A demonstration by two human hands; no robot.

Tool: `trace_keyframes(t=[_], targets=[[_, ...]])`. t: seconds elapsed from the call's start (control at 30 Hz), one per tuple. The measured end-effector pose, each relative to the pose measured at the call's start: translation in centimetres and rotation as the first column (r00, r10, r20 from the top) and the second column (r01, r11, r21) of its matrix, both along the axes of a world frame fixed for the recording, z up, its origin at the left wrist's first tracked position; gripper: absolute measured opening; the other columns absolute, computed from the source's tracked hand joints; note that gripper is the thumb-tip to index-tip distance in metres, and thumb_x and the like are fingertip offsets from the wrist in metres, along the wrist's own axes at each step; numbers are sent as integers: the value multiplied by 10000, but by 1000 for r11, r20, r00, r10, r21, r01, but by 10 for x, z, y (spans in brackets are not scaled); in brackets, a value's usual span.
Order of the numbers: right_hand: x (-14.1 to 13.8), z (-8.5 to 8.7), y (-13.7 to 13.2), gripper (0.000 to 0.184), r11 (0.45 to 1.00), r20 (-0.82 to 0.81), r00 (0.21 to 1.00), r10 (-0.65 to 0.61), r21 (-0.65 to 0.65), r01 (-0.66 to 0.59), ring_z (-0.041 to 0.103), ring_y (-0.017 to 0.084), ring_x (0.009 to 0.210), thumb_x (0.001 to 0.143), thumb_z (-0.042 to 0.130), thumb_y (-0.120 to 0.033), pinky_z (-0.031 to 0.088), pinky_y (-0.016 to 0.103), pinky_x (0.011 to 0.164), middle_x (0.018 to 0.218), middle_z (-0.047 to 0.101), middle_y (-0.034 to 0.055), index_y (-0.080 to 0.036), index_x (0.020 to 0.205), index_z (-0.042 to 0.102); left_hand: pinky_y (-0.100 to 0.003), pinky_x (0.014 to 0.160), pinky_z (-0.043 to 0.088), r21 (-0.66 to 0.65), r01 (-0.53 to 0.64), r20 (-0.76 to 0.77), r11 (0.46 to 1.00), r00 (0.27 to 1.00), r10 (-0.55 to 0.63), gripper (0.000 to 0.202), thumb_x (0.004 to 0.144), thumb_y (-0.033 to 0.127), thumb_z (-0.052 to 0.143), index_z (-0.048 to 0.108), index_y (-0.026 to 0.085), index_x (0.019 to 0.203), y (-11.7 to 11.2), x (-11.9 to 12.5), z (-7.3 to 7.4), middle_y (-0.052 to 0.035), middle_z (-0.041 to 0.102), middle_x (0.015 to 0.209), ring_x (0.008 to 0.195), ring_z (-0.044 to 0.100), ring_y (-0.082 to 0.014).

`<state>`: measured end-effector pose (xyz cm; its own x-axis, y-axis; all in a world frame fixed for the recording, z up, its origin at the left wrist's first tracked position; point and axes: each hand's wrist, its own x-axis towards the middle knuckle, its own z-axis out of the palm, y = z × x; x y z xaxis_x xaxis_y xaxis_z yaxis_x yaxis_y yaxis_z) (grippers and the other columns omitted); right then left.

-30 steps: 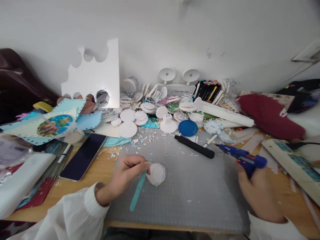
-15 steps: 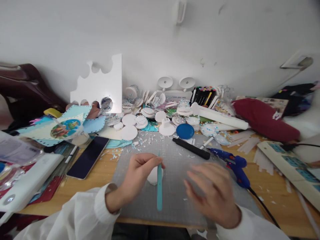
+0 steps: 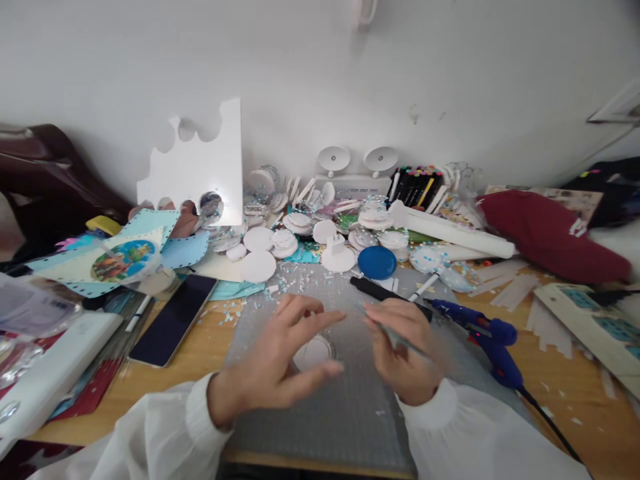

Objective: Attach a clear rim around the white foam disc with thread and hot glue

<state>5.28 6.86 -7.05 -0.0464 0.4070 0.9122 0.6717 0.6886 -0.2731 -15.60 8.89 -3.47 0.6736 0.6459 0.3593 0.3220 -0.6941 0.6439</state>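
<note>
My left hand (image 3: 280, 357) hovers over a grey cutting mat (image 3: 325, 427), fingers and thumb spread, with nothing in its grasp. Beneath its fingers lies a white foam disc (image 3: 313, 353), partly covered by the hand. To the right, my right hand (image 3: 405, 347) is closed around a slim teal pointed tool (image 3: 407, 340). The tool slants across the fingers, its tip toward the left hand; blur and the fingers hide part of it, so I cannot make out its exact kind.
A black pen-like stick (image 3: 373, 290), blue lid (image 3: 377, 263) and blue glue gun (image 3: 483, 333) lie beyond and right of my hands. White discs (image 3: 259, 265) and scraps pile along the wall. A phone (image 3: 175, 320) lies left, a power strip (image 3: 590, 327) right.
The slim teal tool has passed from my left hand to my right. My left fingers have spread apart. My right hand has moved inward and closed on the tool.
</note>
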Motion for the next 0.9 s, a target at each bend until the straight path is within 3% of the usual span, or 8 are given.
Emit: trace_keyframes(t=[0.07,0.13,0.23,0.37,0.5,0.6,0.7,0.9], targets=[[1,-7,2,169,989,-240,968,-78,-140,45,680,191,762,849,643,-96,575,331,681,838,707,43,-217,967,641,-517,1013,398,19,63,-139,998,989,-59,925,665,585,759,407,190,1425,8,-12,-17,-186,493,1345,1213,468,-351],[-1,-10,3,95,969,-420,898,-135,-243,32,664,166,676,856,653,-139,556,288,606,795,672,27,-210,917,638,-556,1049,376,-15,103,-236,995,966,-104,1058,608,603,787,325,189,1465,14,-20,-35,-208,423,1433,1291,417,-387],[-4,-9,2,23,939,-545,827,-141,-338,-62,610,125,556,876,640,-188,515,238,514,707,617,-7,-203,883,625,-533,1048,404,-73,132,-275,989,950,-147,854,700,475,767,384,206,1415,19,-24,-51,-169,538,1349,1230,507,-349],[-6,-10,-1,23,907,-630,773,-77,-366,-208,587,119,557,903,614,-197,498,232,513,668,594,-21,-206,882,611,-426,963,499,-132,55,-181,990,980,-79,656,749,350,742,432,228,1315,20,-26,-52,-121,609,1243,1132,592,-285],[-9,-10,-8,40,874,-660,751,-17,-375,-310,557,109,554,912,605,-172,495,242,531,687,586,-16,-201,891,623,-417,953,524,-64,21,39,998,999,-18,762,720,318,788,366,271,1353,16,-31,-51,-121,619,1250,1137,623,-284],[-15,-4,-15,70,854,-675,735,63,-345,-390,590,139,627,909,591,-141,552,322,657,692,584,-6,-194,895,633,-432,946,542,15,75,207,997,975,-76,874,697,275,815,318,293,1416,14,-34,-55,-128,642,1243,1128,643,-298],[-22,2,-23,92,864,-660,738,140,-283,-417,621,172,677,893,602,-110,565,364,683,677,608,5,-186,918,650,-459,931,557,70,126,252,990,958,-140,957,677,248,831,284,304,1460,13,-35,-60,-146,654,1242,1134,644,-328],[-30,5,-27,78,872,-609,778,154,-288,-397,627,172,627,890,637,-133,579,372,632,707,694,32,-196,912,677,-480,873,589,198,119,225,973,960,-164,991,710,282,817,227,298,1505,11,-36,-58,-175,674,1218,1122,656,-340]])
